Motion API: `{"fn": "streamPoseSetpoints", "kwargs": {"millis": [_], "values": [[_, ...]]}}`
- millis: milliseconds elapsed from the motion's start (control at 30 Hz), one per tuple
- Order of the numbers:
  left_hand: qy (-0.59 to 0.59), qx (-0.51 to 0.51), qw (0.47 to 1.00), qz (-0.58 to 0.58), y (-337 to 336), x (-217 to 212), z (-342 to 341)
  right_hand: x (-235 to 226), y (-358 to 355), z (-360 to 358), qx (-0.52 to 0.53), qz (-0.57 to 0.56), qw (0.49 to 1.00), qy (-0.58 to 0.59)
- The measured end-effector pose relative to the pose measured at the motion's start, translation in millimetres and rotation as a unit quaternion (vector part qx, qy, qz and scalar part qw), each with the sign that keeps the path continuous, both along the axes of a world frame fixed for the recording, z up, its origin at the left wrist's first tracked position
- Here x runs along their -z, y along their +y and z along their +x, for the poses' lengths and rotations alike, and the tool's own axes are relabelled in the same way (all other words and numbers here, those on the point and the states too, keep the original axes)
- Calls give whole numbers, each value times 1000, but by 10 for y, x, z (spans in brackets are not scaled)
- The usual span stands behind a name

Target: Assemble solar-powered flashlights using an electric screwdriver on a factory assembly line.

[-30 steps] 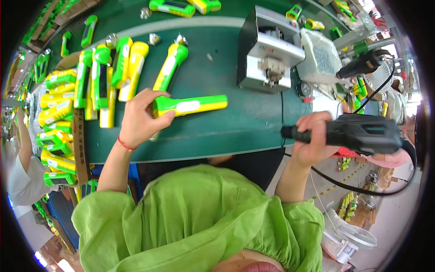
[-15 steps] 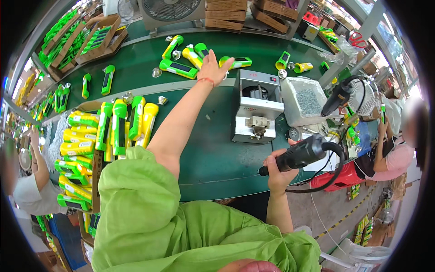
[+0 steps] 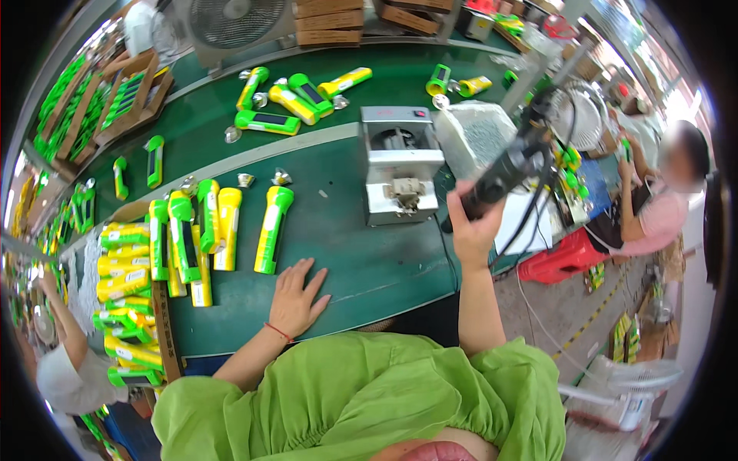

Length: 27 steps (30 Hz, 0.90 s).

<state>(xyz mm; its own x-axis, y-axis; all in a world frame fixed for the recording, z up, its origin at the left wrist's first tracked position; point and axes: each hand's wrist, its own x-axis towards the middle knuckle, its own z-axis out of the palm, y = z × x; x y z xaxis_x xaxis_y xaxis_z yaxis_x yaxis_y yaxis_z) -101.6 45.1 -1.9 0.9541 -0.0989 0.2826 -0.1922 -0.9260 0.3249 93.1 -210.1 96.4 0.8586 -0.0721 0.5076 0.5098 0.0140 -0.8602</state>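
My left hand [image 3: 298, 298] rests open on the green tabletop [image 3: 338, 253], fingers spread, with nothing in it. Just beyond its fingertips lies a single green-and-yellow flashlight [image 3: 271, 233], a small silver reflector head [image 3: 281, 177] by its wide end. A group of similar flashlights [image 3: 183, 230] is laid side by side further left. In my right hand [image 3: 478, 230] is a black electric screwdriver [image 3: 500, 177], gripped by its body and slanting up to the right, with a cord trailing from it. The grip hides part of the tool.
A grey metal machine [image 3: 401, 165] stands at centre, beside a white foam box [image 3: 453, 150] of small metal pieces. More flashlights [image 3: 269, 123] lie on the far strip. A carton of stacked flashlights [image 3: 163, 326] is at left. A co-worker [image 3: 646, 192] sits at right.
My left hand has come back from the far flashlights to the near tabletop. A flashlight now lies there, apart from the left group. The screwdriver has swung more upright, and the view has shifted.
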Motion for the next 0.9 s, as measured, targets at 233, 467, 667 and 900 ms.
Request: {"fn": "streamPoseSetpoints", "kwargs": {"millis": [233,467,667,900], "values": [[-16,-13,1000,7,-8,-8,25,-127,-546,772,141,-73,987,-36],[-24,-10,1000,-3,1,-28,6,-328,-593,1105,135,-97,980,-109],[-31,-7,999,-3,7,-9,43,-117,-386,1200,170,-214,962,-18],[-27,-19,999,-12,26,-26,25,135,-321,1076,185,-198,962,-35]]}}
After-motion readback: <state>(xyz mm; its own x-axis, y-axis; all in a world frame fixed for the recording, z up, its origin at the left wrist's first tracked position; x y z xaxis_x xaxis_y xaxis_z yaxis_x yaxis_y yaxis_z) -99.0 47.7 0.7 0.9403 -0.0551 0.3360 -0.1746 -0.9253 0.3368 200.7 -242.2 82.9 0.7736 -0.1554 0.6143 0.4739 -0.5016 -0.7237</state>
